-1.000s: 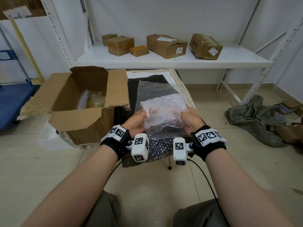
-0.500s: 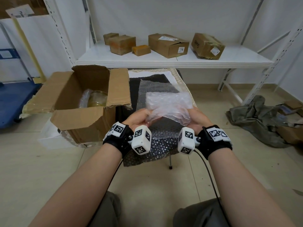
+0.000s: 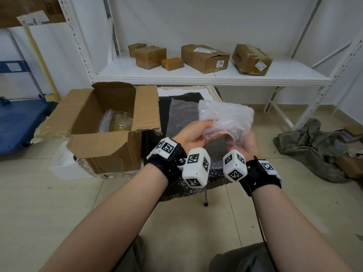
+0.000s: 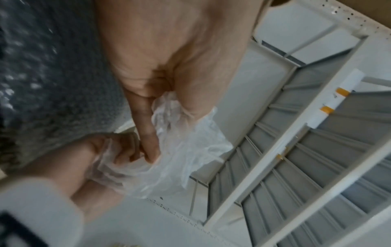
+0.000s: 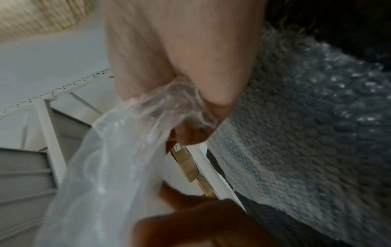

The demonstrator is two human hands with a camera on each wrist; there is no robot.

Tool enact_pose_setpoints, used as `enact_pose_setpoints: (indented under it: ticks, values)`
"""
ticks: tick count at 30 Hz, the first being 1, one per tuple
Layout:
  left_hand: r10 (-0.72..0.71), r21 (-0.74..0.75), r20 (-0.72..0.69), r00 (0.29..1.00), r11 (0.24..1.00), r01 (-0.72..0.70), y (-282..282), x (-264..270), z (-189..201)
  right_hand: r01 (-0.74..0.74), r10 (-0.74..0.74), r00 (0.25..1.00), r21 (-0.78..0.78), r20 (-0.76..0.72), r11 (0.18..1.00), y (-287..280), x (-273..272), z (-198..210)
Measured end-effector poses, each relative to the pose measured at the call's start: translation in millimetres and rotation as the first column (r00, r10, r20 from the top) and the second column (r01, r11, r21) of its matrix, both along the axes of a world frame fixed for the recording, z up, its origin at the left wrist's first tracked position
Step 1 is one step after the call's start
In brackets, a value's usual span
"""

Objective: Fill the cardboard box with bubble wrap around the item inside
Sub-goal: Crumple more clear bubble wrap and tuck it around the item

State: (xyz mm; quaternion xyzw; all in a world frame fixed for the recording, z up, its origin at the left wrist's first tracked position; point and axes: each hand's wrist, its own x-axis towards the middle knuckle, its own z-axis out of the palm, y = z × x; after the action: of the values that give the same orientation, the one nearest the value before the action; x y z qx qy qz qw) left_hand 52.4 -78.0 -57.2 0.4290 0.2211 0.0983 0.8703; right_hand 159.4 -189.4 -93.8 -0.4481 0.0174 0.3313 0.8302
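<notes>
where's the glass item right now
In the head view the glass item sits inside the open cardboard box on the left, partly hidden behind a flap, left of both hands.

place: a storeroom or packing room
shelving: white slotted-metal rack [image 3: 212, 75] against a bare white wall
stock: taped cardboard parcels [image 3: 205, 57] with shipping labels on the shelf
floor: pale tiles, an open cardboard box [image 3: 106, 148] beside a sheet of bubble wrap [image 3: 182, 114]
left side: blue platform trolley [image 3: 17, 122]
</notes>
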Motion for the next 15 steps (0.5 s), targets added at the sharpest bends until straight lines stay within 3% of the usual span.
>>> enact_pose_setpoints:
  ticks: [2,7,10,15]
  values:
    - [-0.016,0.1,-0.017,1.0,0.995,0.018,-1.7,3.4,18.9,0.022,-0.013,0.997,0.125,-0.076,0.992,2.2,2.4,-2.1]
    - [-0.033,0.371,-0.037,0.999,0.928,0.044,10.9,-10.6,57.7,-0.096,0.08,0.995,0.393,0.057,0.915,8.6,-23.2,17.9]
    - [0.03,0.44,-0.042,0.999,0.898,-0.009,32.4,-28.2,74.6,-0.184,0.133,0.979,0.378,0.158,0.907,22.1,-33.9,30.3]
    - [0.158,0.504,-0.067,0.985,0.857,-0.103,75.3,-65.4,102.1,-0.238,0.196,0.94,0.126,0.278,0.963,64.4,-47.2,66.8]
